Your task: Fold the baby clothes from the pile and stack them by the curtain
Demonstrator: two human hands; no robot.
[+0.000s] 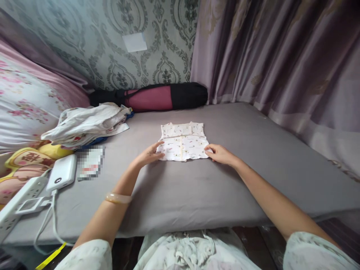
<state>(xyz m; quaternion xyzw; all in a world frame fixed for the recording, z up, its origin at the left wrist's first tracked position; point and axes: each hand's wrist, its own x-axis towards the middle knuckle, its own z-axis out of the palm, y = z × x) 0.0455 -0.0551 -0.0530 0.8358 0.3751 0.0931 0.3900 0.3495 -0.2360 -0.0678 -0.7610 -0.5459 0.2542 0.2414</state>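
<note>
A small white baby shirt [182,142] with a tiny coloured print and a pale trim down its middle lies flat on the grey bedsheet [180,198]. Its upper part is folded over in a band. At its left edge is my left hand [148,154], thumb and forefinger on the cloth, the other fingers partly hidden. My right hand [221,153] pinches the lower right edge between thumb and bent fingers. A pale bangle [118,198] circles my left wrist.
To the left lie a pile of clothes [90,122], a blurred packet [91,163], a white power bank [62,170] with cables, a power strip [19,202] and a yellow plush [30,161]. A long black and maroon bag [152,98] rests against the wall; curtains [253,56] hang at right.
</note>
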